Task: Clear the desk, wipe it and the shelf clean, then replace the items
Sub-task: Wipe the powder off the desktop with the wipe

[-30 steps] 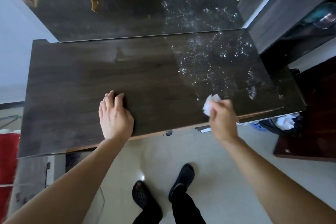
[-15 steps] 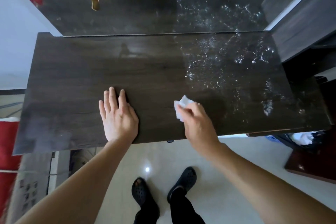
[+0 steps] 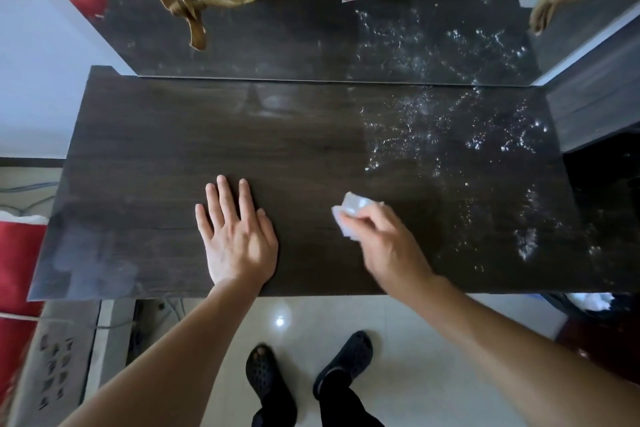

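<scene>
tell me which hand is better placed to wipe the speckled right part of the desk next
Right. The right hand grips the white tissue just beside the speckles on the desk; the left hand lies flat, empty, farther left.

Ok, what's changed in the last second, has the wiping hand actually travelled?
The right hand carried the white wipe leftward across the desk, from the front edge beside the wet speckles to nearer the left hand. Its grip on the wipe is unchanged. The left hand stayed flat on the desk, and the speckles on the right half remain.
</scene>
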A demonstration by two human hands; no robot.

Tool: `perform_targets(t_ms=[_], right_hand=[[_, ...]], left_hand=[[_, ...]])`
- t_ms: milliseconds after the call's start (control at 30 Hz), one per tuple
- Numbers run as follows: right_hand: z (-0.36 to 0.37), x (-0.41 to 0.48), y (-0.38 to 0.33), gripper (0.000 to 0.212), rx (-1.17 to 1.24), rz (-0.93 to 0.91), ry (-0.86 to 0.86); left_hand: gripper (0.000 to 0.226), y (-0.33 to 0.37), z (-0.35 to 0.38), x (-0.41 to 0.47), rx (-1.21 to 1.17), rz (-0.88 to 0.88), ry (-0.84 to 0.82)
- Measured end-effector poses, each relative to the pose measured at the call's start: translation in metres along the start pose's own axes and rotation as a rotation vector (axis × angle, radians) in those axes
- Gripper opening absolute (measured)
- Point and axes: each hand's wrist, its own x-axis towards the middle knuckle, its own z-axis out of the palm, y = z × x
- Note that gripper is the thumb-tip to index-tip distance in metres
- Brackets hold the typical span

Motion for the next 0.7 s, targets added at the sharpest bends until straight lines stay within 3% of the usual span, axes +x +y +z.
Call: perform_targets(t_ms=[133, 200, 233, 333, 400, 467, 600, 667, 700], right_hand=[[-0.023, 0.058, 0.067, 0.055, -0.137, 0.348, 0.150], [-0.020, 0.082, 0.055, 0.058, -0.141, 0.485, 0.178], [-0.014, 0.084, 0.038, 0.057, -0.127, 0.462, 0.169], [0.013, 0.054, -0.009, 0.053, -0.044, 0.126, 0.031], [0.010, 0.039, -0.004, 0.050, 0.008, 0.023, -0.026], [-0.005, 0.054, 0.027, 0.051, -0.048, 0.086, 0.040], [-0.029, 0.117, 0.079, 0.056, -0.197, 0.447, 0.142], [-0.024, 0.130, 0.056, 0.058, -0.176, 0.481, 0.140], [-0.015, 0.125, 0.039, 0.060, -0.154, 0.409, 0.113]], left_hand=[[0.060, 0.001, -0.001, 0.001, 0.013, -0.006, -0.002], [0.060, 0.001, -0.001, 0.001, 0.020, -0.008, -0.001], [0.060, 0.001, -0.001, 0.001, 0.021, -0.009, -0.003], [0.060, 0.002, -0.002, 0.001, 0.018, -0.013, -0.008], [0.061, 0.003, -0.003, 0.001, 0.016, -0.012, -0.014], [0.061, 0.003, -0.003, 0.002, 0.017, -0.013, -0.011], [0.060, 0.003, -0.001, 0.003, 0.017, -0.002, -0.003], [0.060, 0.002, -0.001, 0.003, 0.016, -0.004, 0.000], [0.060, 0.002, -0.001, 0.002, 0.016, -0.008, -0.001]])
